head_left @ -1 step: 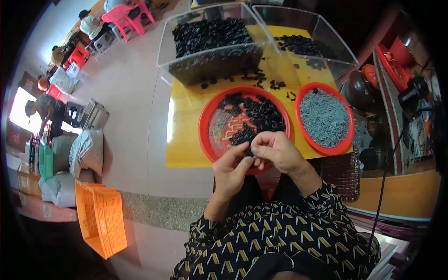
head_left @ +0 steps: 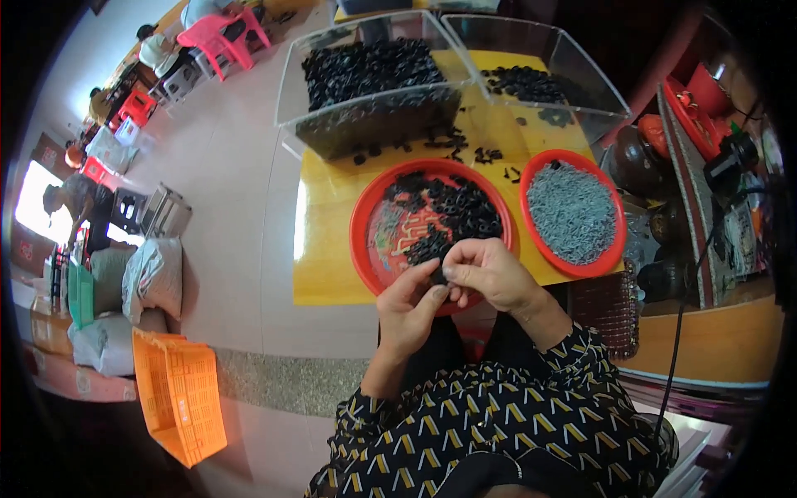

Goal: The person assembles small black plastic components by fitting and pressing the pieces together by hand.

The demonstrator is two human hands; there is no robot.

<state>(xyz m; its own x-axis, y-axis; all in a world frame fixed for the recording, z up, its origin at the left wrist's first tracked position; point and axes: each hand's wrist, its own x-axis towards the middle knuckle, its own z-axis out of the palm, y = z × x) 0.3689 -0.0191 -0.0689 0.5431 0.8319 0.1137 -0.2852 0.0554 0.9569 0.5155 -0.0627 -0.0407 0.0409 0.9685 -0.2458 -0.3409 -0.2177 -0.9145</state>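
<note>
My left hand (head_left: 405, 312) and my right hand (head_left: 496, 279) meet over the near rim of a round red tray (head_left: 359, 241). Thumbs and fingertips of both pinch a small black part (head_left: 437, 274), mostly hidden between them, so its exact kind does not show. Inside the tray lie loose black parts (head_left: 469, 207), some of them ring-shaped, heaped toward the far and right sides. Right of it, a second red tray (head_left: 619, 236) is filled with small grey screw-like pieces (head_left: 573, 212).
Two clear bins hold black parts: a fuller left bin (head_left: 378, 83) and a right bin (head_left: 523, 83). Scattered black bits lie on the yellow tabletop (head_left: 324, 249). An orange crate (head_left: 187, 398) and pale sacks (head_left: 154, 278) stand on the floor at left. Several people sit or bend farther back.
The whole view has shifted slightly, so the table and bins sit a little lower. Both hands keep nearly the same pinch on the black part.
</note>
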